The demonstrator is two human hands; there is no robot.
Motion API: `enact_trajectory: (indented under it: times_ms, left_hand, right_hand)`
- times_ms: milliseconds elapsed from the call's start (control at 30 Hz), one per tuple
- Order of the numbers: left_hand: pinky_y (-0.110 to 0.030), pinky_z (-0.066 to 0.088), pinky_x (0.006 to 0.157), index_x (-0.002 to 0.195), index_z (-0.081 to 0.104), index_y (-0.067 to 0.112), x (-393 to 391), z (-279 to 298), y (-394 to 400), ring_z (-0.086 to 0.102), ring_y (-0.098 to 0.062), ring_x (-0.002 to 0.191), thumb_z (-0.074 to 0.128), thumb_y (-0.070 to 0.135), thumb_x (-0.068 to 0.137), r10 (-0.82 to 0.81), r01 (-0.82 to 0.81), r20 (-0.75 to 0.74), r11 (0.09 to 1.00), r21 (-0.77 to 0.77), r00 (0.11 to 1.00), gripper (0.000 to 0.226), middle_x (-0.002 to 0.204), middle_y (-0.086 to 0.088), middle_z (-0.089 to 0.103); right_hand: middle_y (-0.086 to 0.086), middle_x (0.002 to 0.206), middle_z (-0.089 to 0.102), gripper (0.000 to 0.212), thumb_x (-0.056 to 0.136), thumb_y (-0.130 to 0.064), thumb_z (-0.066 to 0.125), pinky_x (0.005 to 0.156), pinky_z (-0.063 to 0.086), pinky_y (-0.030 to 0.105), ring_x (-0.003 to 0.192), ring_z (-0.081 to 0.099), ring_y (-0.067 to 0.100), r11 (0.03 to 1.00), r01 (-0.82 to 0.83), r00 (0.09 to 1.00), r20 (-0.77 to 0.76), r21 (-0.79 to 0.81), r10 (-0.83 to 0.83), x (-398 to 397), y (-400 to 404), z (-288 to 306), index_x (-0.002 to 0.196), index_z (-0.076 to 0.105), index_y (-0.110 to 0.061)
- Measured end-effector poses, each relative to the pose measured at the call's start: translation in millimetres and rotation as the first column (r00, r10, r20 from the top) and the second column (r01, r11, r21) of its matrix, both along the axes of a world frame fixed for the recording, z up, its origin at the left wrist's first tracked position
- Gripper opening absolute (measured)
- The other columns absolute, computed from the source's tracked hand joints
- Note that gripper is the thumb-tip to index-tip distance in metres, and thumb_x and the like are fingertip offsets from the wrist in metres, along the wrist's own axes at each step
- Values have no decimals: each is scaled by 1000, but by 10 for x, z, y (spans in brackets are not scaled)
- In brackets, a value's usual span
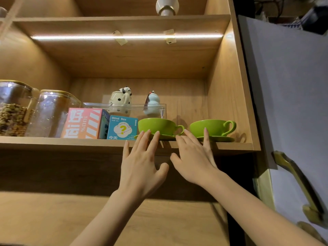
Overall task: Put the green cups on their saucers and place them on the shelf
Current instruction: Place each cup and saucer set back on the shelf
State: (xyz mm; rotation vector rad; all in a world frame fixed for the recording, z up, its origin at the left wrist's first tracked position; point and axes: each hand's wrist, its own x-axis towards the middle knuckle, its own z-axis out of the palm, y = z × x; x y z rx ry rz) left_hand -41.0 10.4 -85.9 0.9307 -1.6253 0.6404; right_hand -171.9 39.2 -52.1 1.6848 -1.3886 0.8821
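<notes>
Two green cups stand on green saucers on the wooden shelf (71, 141). The left cup (158, 125) rests on its saucer (166, 137), handle to the right. To its right, the second cup (211, 127) sits on its saucer (218, 139). My left hand (142, 164) is raised with fingers spread, fingertips at the front rim of the left saucer. Beside it, my right hand (193, 160) is also spread, its fingertips between the two saucers at the shelf edge. Neither hand holds anything.
Left of the cups stand a blue "Blind Box" carton (122, 127), an orange box (83, 123) and two glass jars (51, 112). Behind, a clear riser (160, 106) carries a panda mug (120, 100) and a pale blue gourd bottle (153, 103). A grey cabinet door (287, 96) hangs open at right.
</notes>
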Motion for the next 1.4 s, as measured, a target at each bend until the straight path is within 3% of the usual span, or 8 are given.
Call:
enact_trajectory:
  times_ms: [200,367,467,567,833,1067,1267,1400]
  left_hand:
    - [-39,-1,117,145,2,31,-54,-8,-11,-3,-12,145,33,45,73,24,-25,20,999,31,1000,80,158,3,2]
    - [-36,-1,116,146,7,24,-165,-14,82,-7,-9,142,35,44,74,-44,43,-22,998,-44,999,80,156,4,-1]
    - [-28,9,115,143,23,22,-425,41,232,14,-7,141,42,35,75,-267,272,56,958,-89,962,72,154,5,20]
    - [-23,12,114,141,30,21,-673,204,337,26,-10,138,44,28,80,-391,391,90,920,22,916,63,150,3,34]
    - [-35,7,117,138,30,12,-915,435,151,24,-20,140,40,30,87,-132,95,174,973,209,976,55,149,-7,35]
    - [-33,6,117,142,26,14,-921,379,59,18,-18,143,41,33,86,-99,77,161,988,136,982,61,153,-4,28]
    - [-29,3,116,138,34,18,-873,358,28,19,-13,142,34,40,72,-257,245,108,963,113,960,69,149,-3,37]
    - [-26,-2,115,139,33,24,-833,328,6,16,-11,143,38,38,72,-294,284,136,955,89,946,69,149,0,36]
  right_hand:
    - [0,152,34,55,92,-36,36,107,-26,47,145,18,14,1000,9,999,-49,0,-9,-45,53,11,143,30,-16]
    - [0,155,28,57,93,-37,33,118,-4,44,146,15,15,997,-31,998,-47,-71,28,-225,264,-140,146,24,-19]
    - [8,158,17,62,94,-34,35,119,1,42,147,9,24,996,40,998,-49,-76,-44,-409,371,-181,149,14,-15]
    - [10,160,1,72,93,-25,42,120,-1,45,147,-4,30,989,147,981,-130,35,-141,-550,416,-145,149,-1,-13]
    - [5,160,4,68,95,-27,38,116,-4,32,148,-3,22,998,29,995,-94,55,-24,-778,458,-104,149,0,-15]
    - [-2,159,4,70,94,-29,43,115,19,27,147,8,16,987,-118,989,98,111,107,-958,434,-86,150,3,-20]
    - [-4,159,5,66,94,-30,39,118,-5,37,147,-1,16,995,-46,998,54,84,42,-1076,429,-103,149,2,-23]
    - [0,160,0,69,94,-33,36,114,-14,32,147,-8,14,998,18,1000,18,55,-19,-1214,358,-148,148,-7,-27]
